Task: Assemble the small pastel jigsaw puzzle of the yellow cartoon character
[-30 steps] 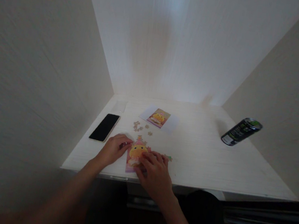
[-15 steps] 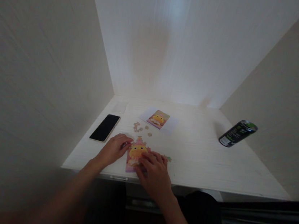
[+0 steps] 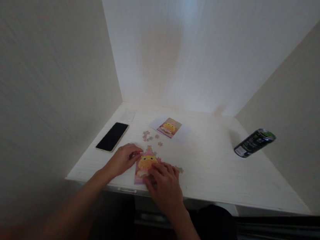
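A partly assembled jigsaw puzzle point(image 3: 143, 170) with a yellow cartoon figure lies near the table's front edge. At its upper left edge is my left hand point(image 3: 124, 158), thumb and fingertips drawn together; whatever is between them is too small to make out. My right hand point(image 3: 166, 185) rests over the puzzle's right part, fingers stretched and slightly bent on its surface, hiding that area. Beyond the right fingertips a greenish puzzle piece or edge point(image 3: 181, 170) sticks out. Several loose puzzle pieces point(image 3: 150, 138) are scattered just behind the puzzle.
A picture card point(image 3: 170, 128) with the same figure lies on white paper point(image 3: 184, 134) farther back. On the left are a phone point(image 3: 112, 137) and a clear plastic sleeve point(image 3: 128, 115). A dark can point(image 3: 254, 143) stands at right. Walls enclose the white table point(image 3: 214, 177) on three sides.
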### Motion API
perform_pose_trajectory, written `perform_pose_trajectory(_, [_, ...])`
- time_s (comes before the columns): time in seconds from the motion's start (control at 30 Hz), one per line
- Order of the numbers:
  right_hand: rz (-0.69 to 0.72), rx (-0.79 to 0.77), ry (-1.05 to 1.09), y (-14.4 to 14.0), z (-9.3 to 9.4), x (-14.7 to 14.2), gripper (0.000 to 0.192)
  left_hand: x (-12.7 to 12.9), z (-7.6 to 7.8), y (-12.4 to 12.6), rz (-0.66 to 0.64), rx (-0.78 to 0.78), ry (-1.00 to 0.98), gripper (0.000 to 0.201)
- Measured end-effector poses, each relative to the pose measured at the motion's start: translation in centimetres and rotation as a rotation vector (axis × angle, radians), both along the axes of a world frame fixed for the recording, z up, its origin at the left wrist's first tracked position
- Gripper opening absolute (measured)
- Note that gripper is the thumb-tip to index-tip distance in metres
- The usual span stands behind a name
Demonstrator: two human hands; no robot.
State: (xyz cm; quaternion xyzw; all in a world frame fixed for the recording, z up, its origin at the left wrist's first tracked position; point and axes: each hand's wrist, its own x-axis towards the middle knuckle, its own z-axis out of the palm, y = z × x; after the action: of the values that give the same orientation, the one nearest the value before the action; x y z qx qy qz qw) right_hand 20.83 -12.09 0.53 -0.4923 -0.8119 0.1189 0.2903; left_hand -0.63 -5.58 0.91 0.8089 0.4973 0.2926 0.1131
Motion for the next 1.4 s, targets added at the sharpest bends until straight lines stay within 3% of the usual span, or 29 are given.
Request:
perform_pose_trajectory(0.2, [-0.003,0.02,0.149,0.4,-0.4,0.9,0.017,-0.9,0.2,-0.4,0.076,0.083,-0.021,0.019])
perform_pose_trajectory(0.3, [-0.138,0.007,0.299,1.6,-0.6,4.3,0.018,-2.3,0.8,-1.0,0.195,0.124,-0.028,0.023])
perform_pose_trajectory(0.37, [-0.217,-0.033,0.287,2.5,-0.6,7.1,0.019,-3.4,1.0,-1.7,0.256,0.113,-0.013,0.024])
perform_pose_trajectory(0.5, [-0.12,-0.168,0.195,3.6,-0.6,10.5,0.029,-4.7,0.8,-3.3,0.288,0.097,-0.001,0.026])
perform_pose_trajectory(0.77, [-0.056,-0.169,0.077,4.0,-0.8,9.8,0.02,-4.2,0.0,-4.2,0.241,0.119,0.02,0.028])
perform_pose_trajectory(0.97, [-0.041,-0.179,0.082,4.3,-1.0,9.9,0.022,-4.8,0.3,-4.1,0.336,0.105,0.086,0.031])
perform_pose_trajectory(1.13, [-0.056,-0.225,0.156,4.6,-0.7,10.1,0.027,-4.3,0.9,-3.0,0.29,0.017,0.195,0.037])
perform_pose_trajectory(1.4, [-0.096,-0.232,0.221,4.8,-1.1,10.9,0.028,-4.5,0.6,-0.9,0.258,-0.018,0.172,0.038])
